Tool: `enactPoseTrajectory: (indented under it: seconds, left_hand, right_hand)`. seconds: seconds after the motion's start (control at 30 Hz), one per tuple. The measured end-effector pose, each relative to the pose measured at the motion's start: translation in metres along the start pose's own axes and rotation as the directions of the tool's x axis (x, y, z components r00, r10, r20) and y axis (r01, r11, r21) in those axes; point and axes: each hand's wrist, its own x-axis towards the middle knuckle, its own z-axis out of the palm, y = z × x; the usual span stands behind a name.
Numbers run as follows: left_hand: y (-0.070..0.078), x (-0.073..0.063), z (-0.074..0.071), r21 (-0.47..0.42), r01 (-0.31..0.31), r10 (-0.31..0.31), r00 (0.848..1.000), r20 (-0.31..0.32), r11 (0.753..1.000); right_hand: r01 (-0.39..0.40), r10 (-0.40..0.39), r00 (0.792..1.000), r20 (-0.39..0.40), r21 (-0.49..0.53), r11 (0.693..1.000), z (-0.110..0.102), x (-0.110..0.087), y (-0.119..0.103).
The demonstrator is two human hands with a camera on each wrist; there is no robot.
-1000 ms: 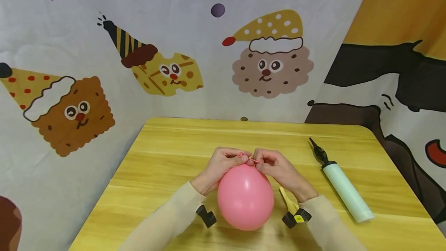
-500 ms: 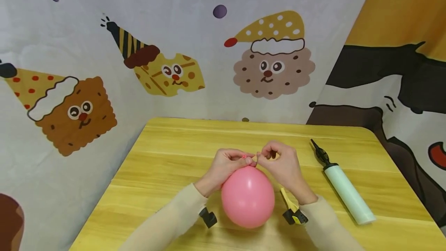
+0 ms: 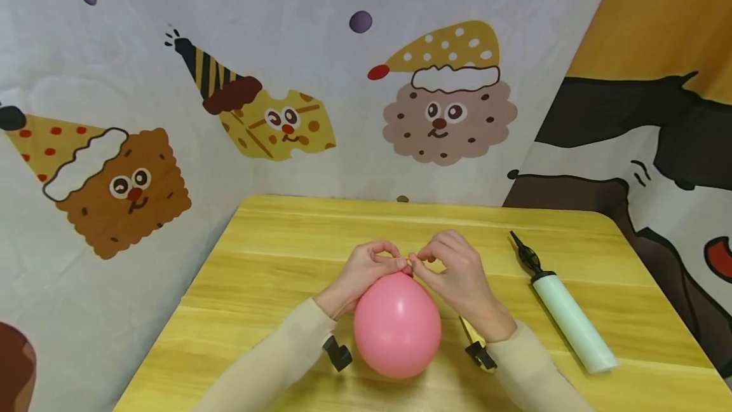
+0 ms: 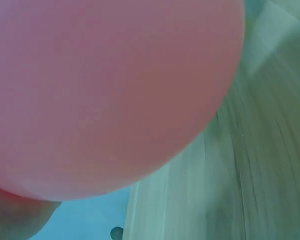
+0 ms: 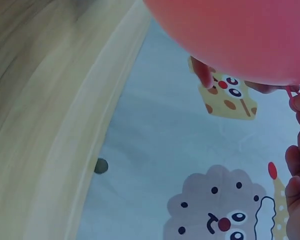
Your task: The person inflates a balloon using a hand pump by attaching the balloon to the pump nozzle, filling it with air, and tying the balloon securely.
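Observation:
An inflated pink balloon (image 3: pixel 397 329) is upright over the table with its neck at the top. My left hand (image 3: pixel 366 272) pinches the neck between thumb and fingers, just above the round body. At the same spot, thumb and finger of my right hand (image 3: pixel 457 272) pinch the neck's end; in the right wrist view, a thin pink strand (image 5: pixel 290 93) runs from the balloon to those fingertips. A small yellowish bit shows between the hands, too small to identify. The balloon's body fills most of the left wrist view and hides most of the left hand there.
A hand pump (image 3: pixel 572 320), pale green with a black nozzle, lies on the wooden table (image 3: pixel 274 227) to the right. What looks like a flat yellow balloon (image 3: pixel 471 331) lies partly hidden behind the right wrist. A cartoon-printed cloth (image 3: pixel 354 170) hangs behind.
My right hand has come back to the neck after pulling rightward, its fingers now more extended. The balloon shifted right, then back left. The left hand keeps its pinch.

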Motion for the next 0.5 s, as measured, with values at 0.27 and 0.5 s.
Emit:
enactPoseTrajectory:
  seconds: [0.27, 0.5]
  left_hand:
    - [-0.007, -0.002, -0.002, 0.025, -0.03, 0.03, 0.999, 0.017, 0.999]
    - [0.0, -0.002, -0.013, 0.179, -0.024, -0.006, 0.986, 0.165, 0.983]
  right_hand:
    - [-0.1, 0.104, 0.991, 0.081, -0.057, 0.993, 0.0, 0.001, -0.003]
    - [-0.217, 0.216, 0.959, 0.185, -0.013, 0.976, -0.005, 0.001, -0.004]
